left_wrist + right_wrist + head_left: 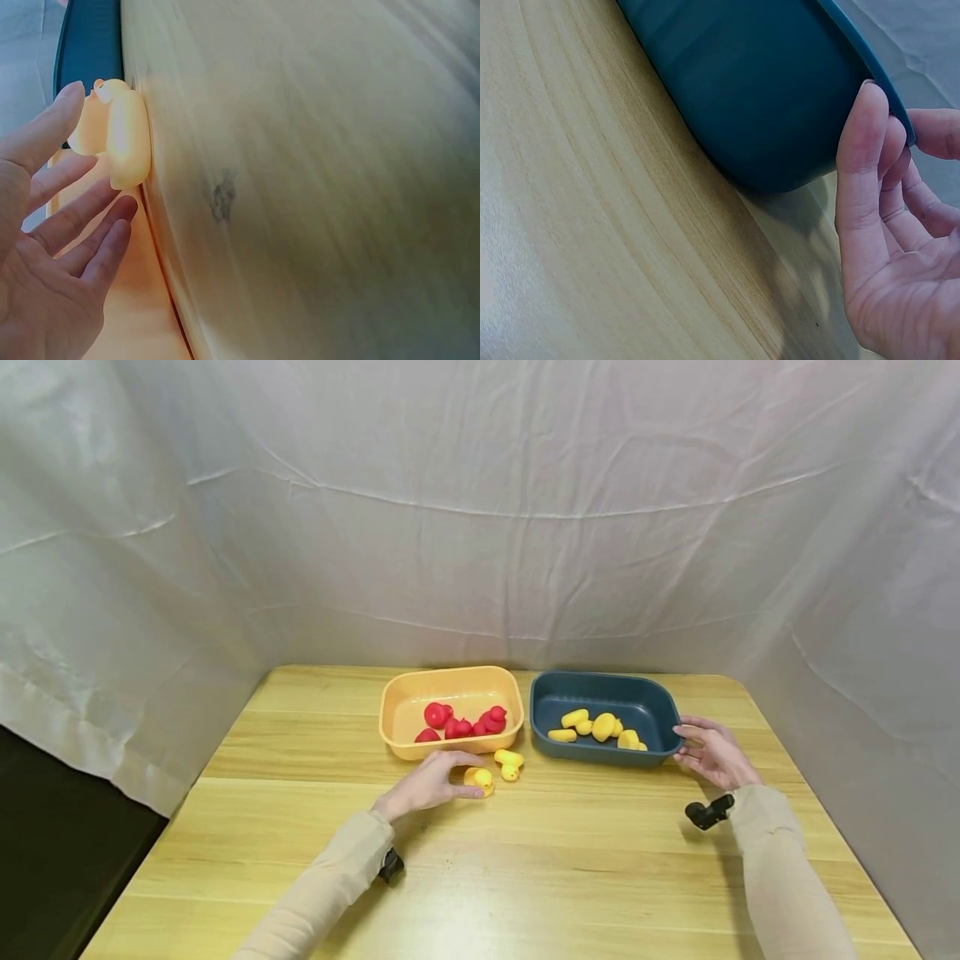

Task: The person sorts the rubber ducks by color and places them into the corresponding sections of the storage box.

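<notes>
My left hand [427,785] is around a yellow rubber duck [480,781] on the table, thumb on the near side and fingers on the far side. In the left wrist view the fingers [67,217] are spread and not closed on the duck [129,139]. A second yellow duck [509,763] lies tipped over just beyond. At the right end of a dark blue bin [600,757], my right hand [716,756] holds the rim. In the right wrist view its thumb [864,142] lies against the outer wall. Several yellow ducks [603,727] lie in this bin.
A light orange bin [450,748] with several red ducks [459,727] stands left of the blue one, close beside it. Both are near the back edge of the wooden table [525,877]. Pale cloth [525,527] hangs behind and at the sides.
</notes>
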Tool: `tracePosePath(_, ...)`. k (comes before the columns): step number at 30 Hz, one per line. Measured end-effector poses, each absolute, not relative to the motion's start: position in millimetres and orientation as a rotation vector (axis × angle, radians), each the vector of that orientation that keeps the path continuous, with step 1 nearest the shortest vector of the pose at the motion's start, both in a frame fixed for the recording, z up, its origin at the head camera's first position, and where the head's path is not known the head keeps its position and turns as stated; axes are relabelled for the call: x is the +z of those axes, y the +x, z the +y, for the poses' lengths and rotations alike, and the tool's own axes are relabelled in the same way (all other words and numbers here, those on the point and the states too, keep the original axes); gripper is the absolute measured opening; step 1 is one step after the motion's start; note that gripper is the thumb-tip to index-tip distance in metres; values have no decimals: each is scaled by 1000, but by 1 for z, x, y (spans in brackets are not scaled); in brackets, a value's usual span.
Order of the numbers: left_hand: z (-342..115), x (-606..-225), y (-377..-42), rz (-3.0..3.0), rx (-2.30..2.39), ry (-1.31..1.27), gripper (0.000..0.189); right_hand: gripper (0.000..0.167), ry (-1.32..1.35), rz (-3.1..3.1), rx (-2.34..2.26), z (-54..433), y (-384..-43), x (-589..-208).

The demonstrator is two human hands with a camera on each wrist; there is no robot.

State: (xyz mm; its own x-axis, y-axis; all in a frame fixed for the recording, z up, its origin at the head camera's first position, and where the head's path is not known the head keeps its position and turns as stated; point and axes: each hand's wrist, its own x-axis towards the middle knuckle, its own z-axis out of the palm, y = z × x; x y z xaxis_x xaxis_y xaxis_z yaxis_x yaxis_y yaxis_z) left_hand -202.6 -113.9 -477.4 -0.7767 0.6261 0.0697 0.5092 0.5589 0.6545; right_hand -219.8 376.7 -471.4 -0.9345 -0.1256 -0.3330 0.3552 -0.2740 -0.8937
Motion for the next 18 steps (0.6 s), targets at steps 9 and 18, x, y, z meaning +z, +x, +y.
tracePosePath(9, -112, -481, -204, 2617, 1047, 948, 40, 13, 305, 1692, -2259, 376, -219, -471)
tracePosePath(18, -111, -482, -203, 2632, 1057, 1012, 32, 13, 302, 1691, -2261, 376, -220, -471)
